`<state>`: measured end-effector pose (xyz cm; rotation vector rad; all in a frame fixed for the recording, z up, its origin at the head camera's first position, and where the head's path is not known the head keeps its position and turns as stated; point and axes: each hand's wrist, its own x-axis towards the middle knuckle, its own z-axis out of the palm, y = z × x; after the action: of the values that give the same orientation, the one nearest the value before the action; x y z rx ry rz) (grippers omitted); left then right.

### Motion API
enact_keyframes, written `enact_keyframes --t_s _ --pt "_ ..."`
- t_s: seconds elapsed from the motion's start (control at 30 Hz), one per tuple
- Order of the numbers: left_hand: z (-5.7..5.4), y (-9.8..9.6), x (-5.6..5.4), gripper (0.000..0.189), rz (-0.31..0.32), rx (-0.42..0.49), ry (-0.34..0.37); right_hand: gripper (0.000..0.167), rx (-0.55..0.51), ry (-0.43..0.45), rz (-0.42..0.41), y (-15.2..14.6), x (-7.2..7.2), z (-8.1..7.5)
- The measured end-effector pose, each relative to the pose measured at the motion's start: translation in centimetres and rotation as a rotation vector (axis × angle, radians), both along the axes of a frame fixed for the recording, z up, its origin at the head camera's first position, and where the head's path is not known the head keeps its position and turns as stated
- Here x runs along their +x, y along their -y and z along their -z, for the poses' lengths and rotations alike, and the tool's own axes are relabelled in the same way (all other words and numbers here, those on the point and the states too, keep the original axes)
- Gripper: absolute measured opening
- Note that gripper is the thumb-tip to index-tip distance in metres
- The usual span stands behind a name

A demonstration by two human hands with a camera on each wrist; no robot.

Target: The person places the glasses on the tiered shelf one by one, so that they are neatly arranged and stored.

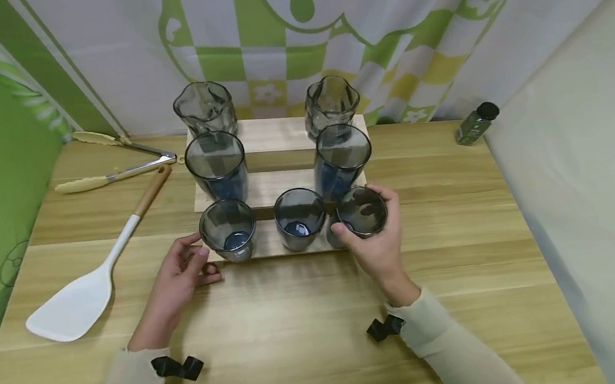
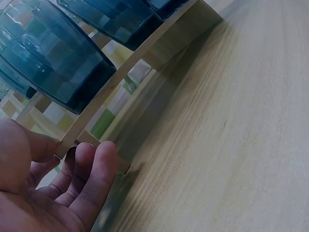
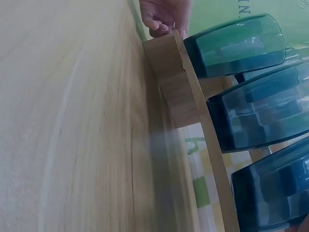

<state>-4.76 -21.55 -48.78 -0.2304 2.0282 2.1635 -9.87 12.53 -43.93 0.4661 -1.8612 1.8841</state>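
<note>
My right hand (image 1: 381, 252) grips the smoky glass tumbler (image 1: 364, 212) at the right end of the front shelf, thumb on the near side and fingers around the far side. My left hand (image 1: 177, 278) pinches the left end of the wooden tiered rack's front shelf (image 2: 104, 94), its fingers curled under the board. Beside it stands the left front tumbler (image 1: 228, 227); a middle tumbler (image 1: 299, 217) stands between. Two taller glasses (image 1: 218, 171) (image 1: 340, 159) occupy the middle step. On the top step are two wavy-rimmed glasses (image 1: 206, 109) (image 1: 331, 102).
A white spatula (image 1: 76, 303) with a wooden handle lies at the left of the wooden table (image 1: 279, 336). Behind it rest opened tongs (image 1: 137, 168). A small dark-capped bottle (image 1: 475, 125) stands at the back right. A patterned curtain (image 1: 260, 38) hangs behind the rack.
</note>
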Motion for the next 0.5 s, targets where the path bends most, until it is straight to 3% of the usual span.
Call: enact_keyframes --t_s 0.13,0.37,0.5 --pt "0.2 0.0 0.1 0.049 -0.003 0.01 -0.015 0.107 0.082 0.002 0.025 0.7 1.0 -1.8" --pt "-0.1 0.4 0.0 0.049 -0.005 0.024 -0.027 0.11 0.199 0.01 0.019 -0.1 1.6 -1.5" --pt "-0.7 0.9 0.1 0.053 0.032 -0.053 -0.01 0.111 0.223 -0.023 -0.007 -1.4 0.3 -1.0"
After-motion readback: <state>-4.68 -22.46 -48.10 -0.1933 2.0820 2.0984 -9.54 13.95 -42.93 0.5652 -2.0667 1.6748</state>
